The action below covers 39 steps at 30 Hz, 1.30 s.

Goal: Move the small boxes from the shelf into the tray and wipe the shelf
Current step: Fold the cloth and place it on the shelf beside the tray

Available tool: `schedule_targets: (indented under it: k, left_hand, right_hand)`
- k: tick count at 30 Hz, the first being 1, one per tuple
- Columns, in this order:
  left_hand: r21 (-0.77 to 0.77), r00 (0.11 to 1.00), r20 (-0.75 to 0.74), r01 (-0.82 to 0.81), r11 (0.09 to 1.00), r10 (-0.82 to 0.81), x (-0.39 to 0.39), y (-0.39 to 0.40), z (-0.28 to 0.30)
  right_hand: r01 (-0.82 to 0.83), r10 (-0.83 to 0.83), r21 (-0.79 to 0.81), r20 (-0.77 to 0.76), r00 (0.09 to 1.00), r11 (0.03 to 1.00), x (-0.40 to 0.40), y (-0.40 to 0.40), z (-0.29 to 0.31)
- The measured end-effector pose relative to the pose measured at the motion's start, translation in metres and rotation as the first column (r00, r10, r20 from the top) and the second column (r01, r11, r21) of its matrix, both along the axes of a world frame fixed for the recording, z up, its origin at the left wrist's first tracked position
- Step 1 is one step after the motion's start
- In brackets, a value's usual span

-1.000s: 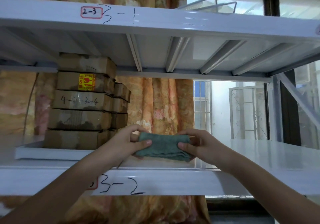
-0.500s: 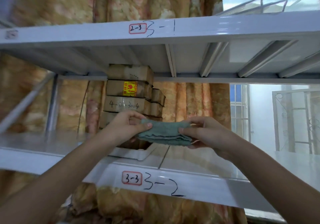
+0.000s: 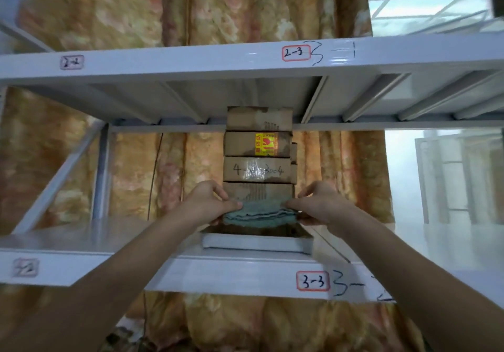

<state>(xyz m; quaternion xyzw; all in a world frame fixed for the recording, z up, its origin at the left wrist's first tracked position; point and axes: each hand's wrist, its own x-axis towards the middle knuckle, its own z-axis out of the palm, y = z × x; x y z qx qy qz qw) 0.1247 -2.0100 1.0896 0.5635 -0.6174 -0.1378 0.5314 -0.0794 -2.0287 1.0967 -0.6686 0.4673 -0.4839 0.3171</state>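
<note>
The small boxes (image 3: 259, 158), brown cardboard and stacked in a tall column, stand in a shallow white tray (image 3: 256, 243) that sits on the grey metal shelf (image 3: 81, 238), just behind its front edge. The top box reaches almost to the underside of the upper shelf (image 3: 191, 59). One box carries a yellow and red sticker (image 3: 266, 144), and the one below it has handwritten numbers under clear tape. A second, shorter column of boxes peeks out behind the first on the right. In front of the stack, both hands hold a folded green cloth (image 3: 259, 214) stretched between them: the left hand (image 3: 207, 204) pinches its left end with thumb and fingers, and the right hand (image 3: 319, 204) pinches its right end the same way. The cloth hangs just above the tray, hiding the lowest part of the stack. Red-bordered labels reading 3-3 (image 3: 313, 280) and 2-3 (image 3: 296, 53) are stuck to the shelf fronts. A floral curtain (image 3: 136, 171) hangs behind the rack.
</note>
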Motion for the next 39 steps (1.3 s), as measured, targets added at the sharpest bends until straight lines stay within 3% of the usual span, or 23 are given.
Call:
schedule_targets:
  k: [5, 13, 23, 31, 39]
  left_hand:
    - [0.027, 0.998, 0.046, 0.038, 0.999, -0.039, 0.013, -0.013, -0.008]
    - [0.027, 0.986, 0.163, 0.032, 0.999, -0.036, 0.012, -0.026, -0.015]
    - [-0.044, 0.953, 0.286, -0.092, 0.995, 0.100, 0.019, -0.041, -0.029]
    - [-0.039, 0.930, 0.355, -0.084, 0.996, 0.093, 0.020, -0.043, -0.034]
    - [-0.007, 0.842, 0.523, -0.155, 0.988, 0.136, 0.012, -0.038, -0.027]
  right_hand:
    - [0.197, -0.208, -0.077, -0.172, 0.963, 0.977, 0.019, -0.003, -0.007]
    - [0.336, -0.356, -0.119, -0.352, 0.866, 0.934, 0.024, -0.009, -0.011]
    - [0.332, -0.401, -0.230, -0.421, 0.814, 0.915, 0.034, -0.033, -0.024]
    - [0.316, -0.429, -0.301, -0.475, 0.769, 0.900, 0.031, -0.041, -0.024]
    - [0.245, -0.337, -0.232, -0.608, 0.719, 0.941, 0.034, -0.040, -0.025]
